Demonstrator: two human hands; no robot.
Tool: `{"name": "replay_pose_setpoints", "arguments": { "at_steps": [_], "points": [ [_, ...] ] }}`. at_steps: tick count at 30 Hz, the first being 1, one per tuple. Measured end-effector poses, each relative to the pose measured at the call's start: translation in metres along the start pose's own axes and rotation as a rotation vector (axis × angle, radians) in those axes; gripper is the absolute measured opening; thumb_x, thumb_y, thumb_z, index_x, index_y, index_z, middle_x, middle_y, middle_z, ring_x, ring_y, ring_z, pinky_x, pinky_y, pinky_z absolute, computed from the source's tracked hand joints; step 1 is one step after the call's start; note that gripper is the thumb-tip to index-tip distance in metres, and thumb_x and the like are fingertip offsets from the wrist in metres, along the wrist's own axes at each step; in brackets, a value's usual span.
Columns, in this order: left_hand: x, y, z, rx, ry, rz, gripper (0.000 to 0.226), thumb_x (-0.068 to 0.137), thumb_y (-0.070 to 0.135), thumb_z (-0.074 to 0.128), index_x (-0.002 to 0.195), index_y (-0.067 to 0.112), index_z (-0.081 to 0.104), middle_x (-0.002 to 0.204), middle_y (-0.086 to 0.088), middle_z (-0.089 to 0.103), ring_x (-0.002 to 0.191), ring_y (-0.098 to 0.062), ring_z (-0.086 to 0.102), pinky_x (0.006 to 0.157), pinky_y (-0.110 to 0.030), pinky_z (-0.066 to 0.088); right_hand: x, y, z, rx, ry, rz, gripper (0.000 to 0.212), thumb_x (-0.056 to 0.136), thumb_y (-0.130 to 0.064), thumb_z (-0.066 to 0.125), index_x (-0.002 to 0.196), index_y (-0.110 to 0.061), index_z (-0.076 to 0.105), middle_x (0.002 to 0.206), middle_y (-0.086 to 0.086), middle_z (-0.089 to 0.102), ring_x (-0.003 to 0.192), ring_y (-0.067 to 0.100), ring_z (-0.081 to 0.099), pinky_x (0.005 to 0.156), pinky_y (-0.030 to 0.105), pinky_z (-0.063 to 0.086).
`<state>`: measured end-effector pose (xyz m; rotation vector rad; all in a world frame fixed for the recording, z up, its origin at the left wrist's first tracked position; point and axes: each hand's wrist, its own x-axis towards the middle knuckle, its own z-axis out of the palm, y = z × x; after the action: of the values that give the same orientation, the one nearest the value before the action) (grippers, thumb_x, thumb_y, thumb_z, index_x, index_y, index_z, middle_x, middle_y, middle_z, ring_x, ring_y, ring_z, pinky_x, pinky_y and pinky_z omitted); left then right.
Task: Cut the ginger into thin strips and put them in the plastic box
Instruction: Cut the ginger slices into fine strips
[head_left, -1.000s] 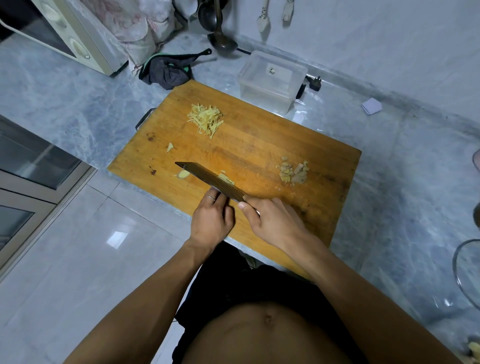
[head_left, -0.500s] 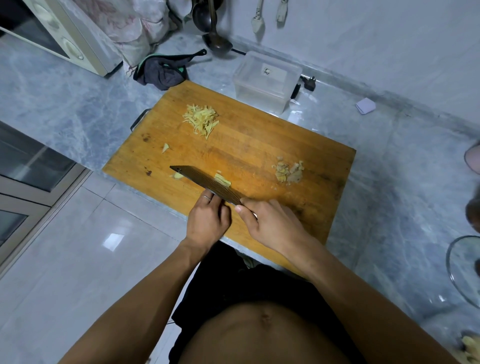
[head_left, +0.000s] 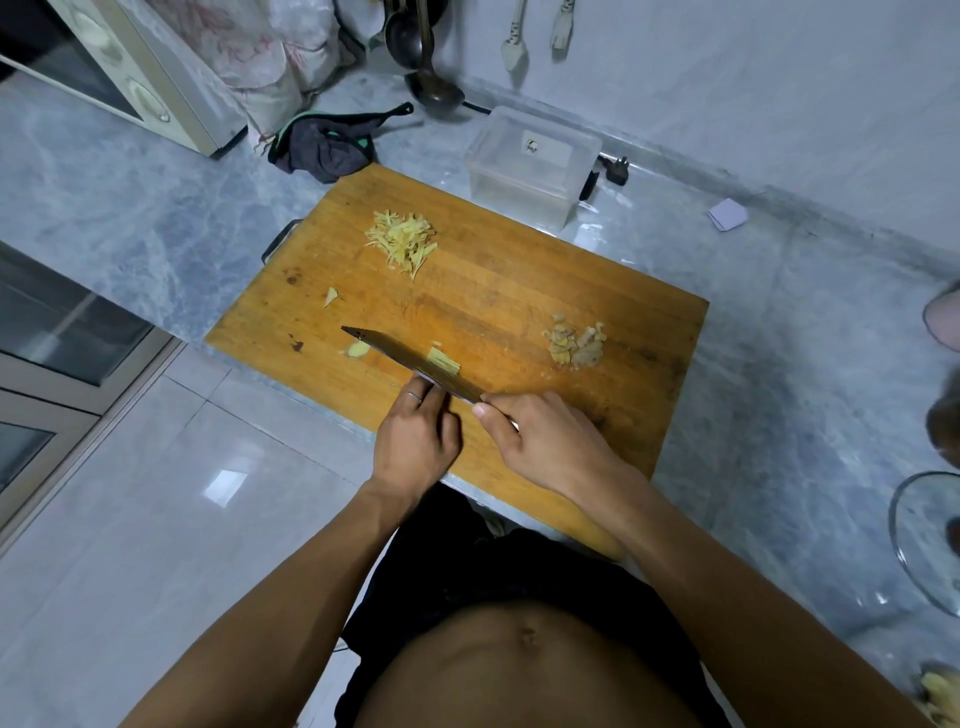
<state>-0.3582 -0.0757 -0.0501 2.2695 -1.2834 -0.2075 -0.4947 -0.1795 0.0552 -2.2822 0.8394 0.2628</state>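
The right hand (head_left: 550, 447) has its fingers clamped on the handle of a broad dark steel cleaver (head_left: 410, 364), whose blade lies across the near part of the rectangular wooden cutting board (head_left: 519, 291). The left hand (head_left: 415, 441) rests against the blade side with fingers curled; what they hold is hidden. A small stack of pale yellow ginger slices (head_left: 444, 360) sits just behind the blade. A heap of thin ginger strips (head_left: 402, 241) lies farther back. The clear plastic box (head_left: 530, 166) stands on the grey marble desk (head_left: 130, 208), touching the board's far edge.
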Motion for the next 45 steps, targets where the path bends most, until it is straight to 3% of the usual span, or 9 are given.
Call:
{"name": "replay_pose_setpoints", "arguments": {
  "at_steps": [4, 9, 13, 17, 22, 30, 35, 40, 45],
  "points": [
    [0.001, 0.001, -0.001, -0.001, 0.009, -0.017, 0.030, 0.081, 0.010, 0.050, 0.106, 0.007, 0.067, 0.119, -0.017, 0.062, 0.087, -0.038, 0.061, 0.057, -0.027, 0.040, 0.001, -0.002, -0.001, -0.026, -0.008, -0.006, 0.045, 0.106, -0.048, 0.035, 0.120, -0.018, 0.064, 0.103, 0.009, 0.070, 0.101, 0.040, 0.060, 0.076, 0.046, 0.053],
    [0.001, 0.002, 0.000, -0.010, 0.002, -0.035, 0.033, 0.083, 0.020, 0.043, 0.099, 0.005, 0.067, 0.114, -0.021, 0.063, 0.079, -0.041, 0.062, 0.054, -0.030, 0.045, 0.008, -0.006, 0.005, -0.095, -0.016, 0.016, 0.047, 0.107, -0.046, 0.033, 0.135, -0.018, 0.057, 0.119, 0.014, 0.068, 0.112, 0.040, 0.058, 0.080, 0.044, 0.050],
    [0.000, 0.001, -0.001, -0.002, -0.004, -0.047, 0.032, 0.083, 0.017, 0.048, 0.107, 0.008, 0.068, 0.117, -0.020, 0.063, 0.085, -0.040, 0.063, 0.055, -0.031, 0.047, 0.011, -0.010, 0.008, -0.143, -0.017, 0.006, 0.048, 0.107, -0.046, 0.031, 0.142, -0.019, 0.052, 0.123, 0.014, 0.067, 0.115, 0.039, 0.056, 0.080, 0.042, 0.046],
    [-0.001, 0.003, -0.001, 0.005, 0.011, -0.038, 0.028, 0.082, 0.015, 0.048, 0.099, 0.006, 0.068, 0.108, -0.019, 0.064, 0.082, -0.038, 0.062, 0.055, -0.029, 0.046, 0.007, -0.005, 0.007, -0.114, 0.029, -0.021, 0.046, 0.106, -0.046, 0.034, 0.138, -0.022, 0.057, 0.119, 0.012, 0.069, 0.111, 0.039, 0.059, 0.077, 0.041, 0.048],
    [-0.001, 0.004, -0.003, 0.001, 0.021, -0.033, 0.013, 0.079, 0.008, 0.056, 0.087, 0.003, 0.066, 0.100, -0.023, 0.063, 0.067, -0.041, 0.059, 0.055, -0.024, 0.035, 0.004, -0.004, 0.002, -0.073, 0.009, -0.035, 0.044, 0.106, -0.046, 0.035, 0.133, -0.021, 0.060, 0.116, 0.012, 0.070, 0.108, 0.039, 0.060, 0.077, 0.043, 0.052],
    [0.000, 0.002, -0.001, -0.007, 0.025, -0.025, 0.029, 0.084, 0.019, 0.046, 0.095, 0.004, 0.068, 0.106, -0.023, 0.064, 0.070, -0.042, 0.061, 0.052, -0.029, 0.044, 0.010, -0.007, 0.003, -0.089, -0.048, 0.002, 0.048, 0.107, -0.046, 0.033, 0.143, -0.019, 0.052, 0.125, 0.014, 0.065, 0.117, 0.038, 0.055, 0.080, 0.040, 0.046],
    [0.000, -0.001, 0.002, -0.032, 0.022, -0.032, 0.030, 0.084, 0.019, 0.042, 0.096, 0.006, 0.066, 0.109, -0.019, 0.062, 0.076, -0.039, 0.060, 0.055, -0.026, 0.038, 0.008, -0.004, 0.001, -0.064, 0.015, -0.014, 0.042, 0.106, -0.048, 0.035, 0.124, -0.023, 0.062, 0.098, 0.011, 0.069, 0.098, 0.041, 0.060, 0.063, 0.038, 0.042],
    [0.000, 0.001, -0.001, -0.019, 0.011, -0.031, 0.029, 0.083, 0.016, 0.044, 0.098, 0.004, 0.067, 0.115, -0.022, 0.062, 0.076, -0.041, 0.061, 0.054, -0.027, 0.039, 0.005, -0.006, -0.002, -0.036, 0.001, -0.022, 0.046, 0.106, -0.048, 0.036, 0.130, -0.020, 0.062, 0.114, 0.012, 0.070, 0.107, 0.039, 0.061, 0.079, 0.047, 0.054],
    [0.000, 0.002, -0.001, -0.030, 0.017, -0.036, 0.029, 0.082, 0.017, 0.045, 0.095, 0.004, 0.067, 0.113, -0.024, 0.063, 0.072, -0.042, 0.061, 0.054, -0.028, 0.041, 0.005, -0.009, -0.003, -0.047, -0.020, -0.025, 0.045, 0.106, -0.046, 0.036, 0.130, -0.017, 0.061, 0.114, 0.014, 0.069, 0.106, 0.040, 0.059, 0.079, 0.046, 0.053]
  ]
}}
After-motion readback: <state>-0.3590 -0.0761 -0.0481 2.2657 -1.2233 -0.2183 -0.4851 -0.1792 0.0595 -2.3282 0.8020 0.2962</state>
